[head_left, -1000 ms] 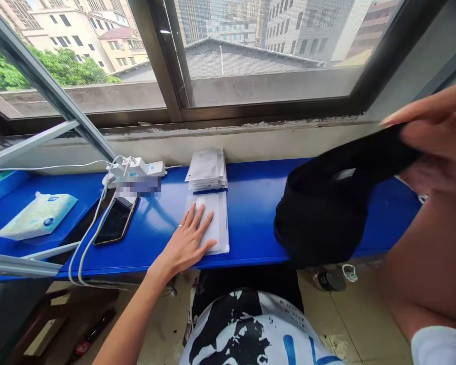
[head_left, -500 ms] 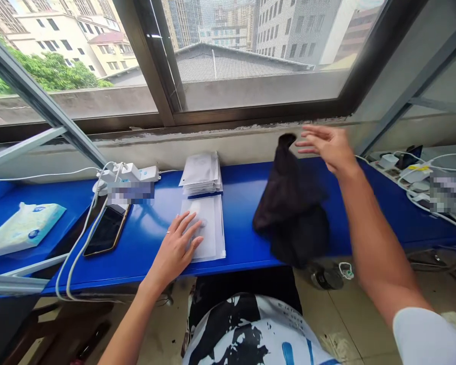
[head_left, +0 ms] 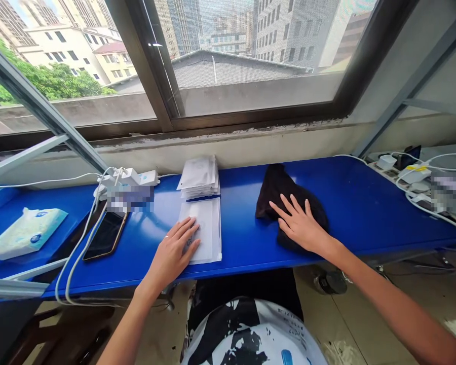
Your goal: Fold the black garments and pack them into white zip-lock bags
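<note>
The two hands are well apart from each other, and each one lies with the palm down and the fingers loosely spread. The left hand (head_left: 177,248) rests upon a flat pile of whitish zip bags (head_left: 212,233), covering its left part, and the fingers are not closed around anything. Just beyond these fingertips there is a second, thicker pile of small bags (head_left: 199,175). The right hand (head_left: 300,223) is laid upon a black cloth (head_left: 272,185), which lies on the blue table (head_left: 237,223); the cloth spreads out on both sides of this hand, and one narrow end points away, towards the window (head_left: 247,114). I cannot tell whether the right fingers press on the cloth or only touch it. To the left of the left hand lies a dark phone (head_left: 104,235), with a white power strip (head_left: 148,177) beyond it, and farther to the left is a tissue pack (head_left: 28,233). Well to the right of the right hand, some white chargers (head_left: 413,173) and cables (head_left: 433,216) are gathered.
</note>
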`<state>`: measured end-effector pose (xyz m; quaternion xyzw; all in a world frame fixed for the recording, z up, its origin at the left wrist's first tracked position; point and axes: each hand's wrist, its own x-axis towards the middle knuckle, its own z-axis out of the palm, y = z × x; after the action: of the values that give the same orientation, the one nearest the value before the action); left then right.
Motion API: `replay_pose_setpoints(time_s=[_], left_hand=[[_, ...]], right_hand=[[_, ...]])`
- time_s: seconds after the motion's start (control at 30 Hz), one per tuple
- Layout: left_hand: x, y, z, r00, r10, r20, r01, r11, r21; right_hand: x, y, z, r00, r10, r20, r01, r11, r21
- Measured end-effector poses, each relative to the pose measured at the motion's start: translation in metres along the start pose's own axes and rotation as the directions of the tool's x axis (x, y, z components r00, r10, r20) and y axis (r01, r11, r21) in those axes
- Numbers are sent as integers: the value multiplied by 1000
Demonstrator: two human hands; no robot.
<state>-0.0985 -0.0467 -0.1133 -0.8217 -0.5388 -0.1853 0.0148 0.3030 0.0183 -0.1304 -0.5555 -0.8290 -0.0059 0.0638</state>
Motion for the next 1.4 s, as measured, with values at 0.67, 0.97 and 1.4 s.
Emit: replay_pose_setpoints(time_s=[0.67,0.97,1.4], left_hand=[[212,-88,-53,709,-682,180,691,622,-368],[223,-97,-77,727,-686,-32,552,612,-566],[223,12,-112,1000,-11,7,11,354,-935]], right_hand=[[130,-60,-172,930,-311,-196,367,794,485],[156,-46,-147,946,-309,-96,309,773,554],[162,-44,-148,752,149,-642,364,719,593]])
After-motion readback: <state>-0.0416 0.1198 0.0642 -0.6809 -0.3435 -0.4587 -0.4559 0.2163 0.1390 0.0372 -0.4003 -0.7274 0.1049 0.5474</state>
